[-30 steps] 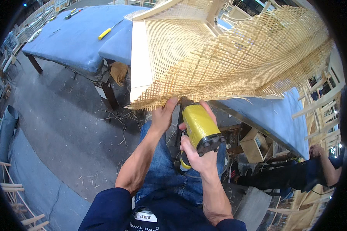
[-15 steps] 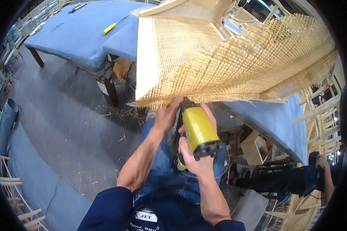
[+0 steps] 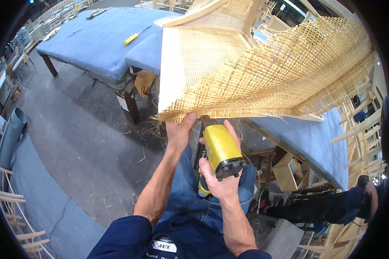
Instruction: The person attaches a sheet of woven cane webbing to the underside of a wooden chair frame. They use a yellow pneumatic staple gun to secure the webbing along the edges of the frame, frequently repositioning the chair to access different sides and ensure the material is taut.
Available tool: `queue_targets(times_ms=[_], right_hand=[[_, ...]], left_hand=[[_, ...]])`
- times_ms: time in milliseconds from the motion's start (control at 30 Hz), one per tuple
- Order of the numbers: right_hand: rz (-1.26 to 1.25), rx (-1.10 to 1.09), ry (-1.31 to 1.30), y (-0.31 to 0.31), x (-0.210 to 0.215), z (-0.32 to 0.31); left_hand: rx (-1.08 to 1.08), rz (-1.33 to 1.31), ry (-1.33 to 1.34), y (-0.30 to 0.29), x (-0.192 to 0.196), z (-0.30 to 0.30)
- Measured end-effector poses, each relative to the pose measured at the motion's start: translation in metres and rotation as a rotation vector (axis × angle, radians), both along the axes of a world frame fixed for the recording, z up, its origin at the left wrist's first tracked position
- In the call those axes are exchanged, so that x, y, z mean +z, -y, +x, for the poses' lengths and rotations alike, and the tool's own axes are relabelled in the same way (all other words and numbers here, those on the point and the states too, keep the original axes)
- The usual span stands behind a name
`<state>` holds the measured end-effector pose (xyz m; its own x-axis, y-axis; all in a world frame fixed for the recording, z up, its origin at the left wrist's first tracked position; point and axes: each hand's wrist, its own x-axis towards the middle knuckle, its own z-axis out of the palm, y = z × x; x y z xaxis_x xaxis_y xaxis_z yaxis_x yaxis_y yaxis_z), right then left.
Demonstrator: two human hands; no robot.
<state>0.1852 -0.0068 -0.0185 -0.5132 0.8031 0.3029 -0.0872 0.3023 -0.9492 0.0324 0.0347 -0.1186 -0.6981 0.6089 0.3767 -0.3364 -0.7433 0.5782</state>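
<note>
Woven cane webbing [image 3: 268, 82] lies over a pale wooden chair frame [image 3: 170, 64], its loose part buckled up on the right. My left hand [image 3: 178, 134] is closed on the near left edge of the webbing, thumb on top, the other fingers partly hidden beneath. Just right of it, my right hand [image 3: 220, 183] grips a yellow and black air stapler [image 3: 222, 141]. The stapler's nose is up against the near edge of the frame; the exact contact point is hard to see.
Blue padded tables stand at the back left [image 3: 95, 39] and right [image 3: 307, 138]. A yellow-handled screwdriver [image 3: 132, 39] lies on the left one. An open wooden box [image 3: 287, 172] sits under the right one. Another person's dark-clothed leg [image 3: 311, 207] extends in from the right.
My left hand has shifted left along the edge, away from the stapler's nose, and its thumb now presses on the webbing. The stapler stays near the edge. The whole view has shifted slightly.
</note>
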Motion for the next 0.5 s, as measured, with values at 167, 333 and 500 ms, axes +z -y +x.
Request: queue_targets(times_ms=[167,333,500], right_hand=[[-0.011,-0.018,0.056,0.004,0.003,-0.005],[0.223,-0.009,0.126,-0.009,-0.004,-0.01],[0.109,-0.012,0.079,0.001,-0.001,-0.011]], left_hand=[[0.083,-0.097,-0.028,0.008,0.007,0.008],[0.066,-0.095,-0.01,0.005,0.019,0.009],[0.069,-0.116,-0.062,0.009,0.021,0.005]])
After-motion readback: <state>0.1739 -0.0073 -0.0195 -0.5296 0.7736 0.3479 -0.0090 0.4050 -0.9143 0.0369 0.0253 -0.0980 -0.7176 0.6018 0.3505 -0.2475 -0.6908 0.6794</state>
